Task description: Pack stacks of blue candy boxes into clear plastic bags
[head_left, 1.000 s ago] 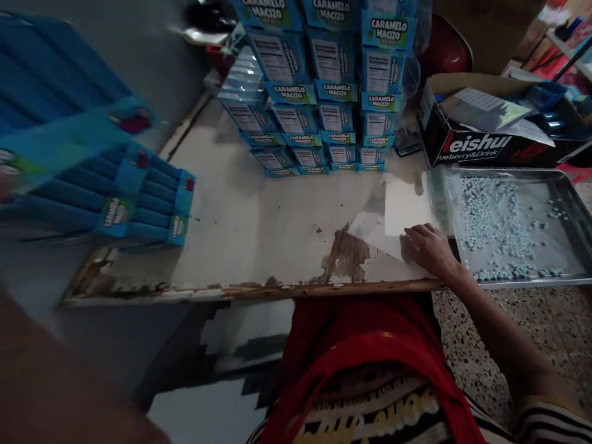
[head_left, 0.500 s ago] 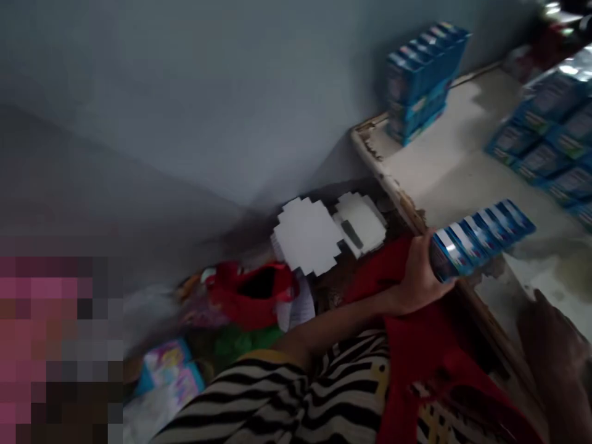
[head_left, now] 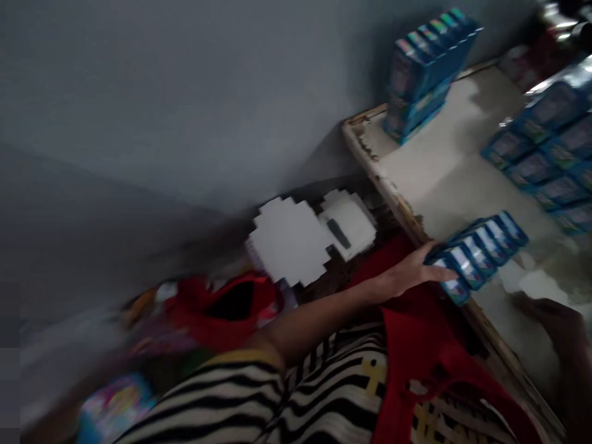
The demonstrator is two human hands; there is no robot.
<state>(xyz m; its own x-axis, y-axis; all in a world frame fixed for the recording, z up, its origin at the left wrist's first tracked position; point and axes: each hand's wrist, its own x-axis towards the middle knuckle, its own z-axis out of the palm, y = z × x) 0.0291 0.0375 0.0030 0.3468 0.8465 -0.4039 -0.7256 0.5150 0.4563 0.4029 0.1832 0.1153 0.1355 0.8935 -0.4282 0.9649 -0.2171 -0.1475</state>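
A row of several small blue boxes [head_left: 478, 253], pressed side by side, is tilted over the table's near edge. My left hand [head_left: 423, 271] grips its left end, thumb on the near face and fingers behind. To the right of that row, low over the tabletop, is my right hand [head_left: 555, 317]. It is dark and blurred, with its fingers pointing left and no object visible in it; how far they are closed is unclear. A similar block of blue boxes [head_left: 425, 74] stands upright at the table's far left corner.
The pale table [head_left: 416, 166] has a worn wooden edge. A large stack of blue boxes [head_left: 550, 148] under shiny clear wrap stands at the right. A grey wall [head_left: 161, 111] rises beyond. On the left lie a red bag [head_left: 194, 308] and a bright blue printed package [head_left: 113, 407].
The row of boxes in my left hand has tipped, its near end lower and its faces turned toward me. My right hand has shifted slightly. The camera view has swung a little.
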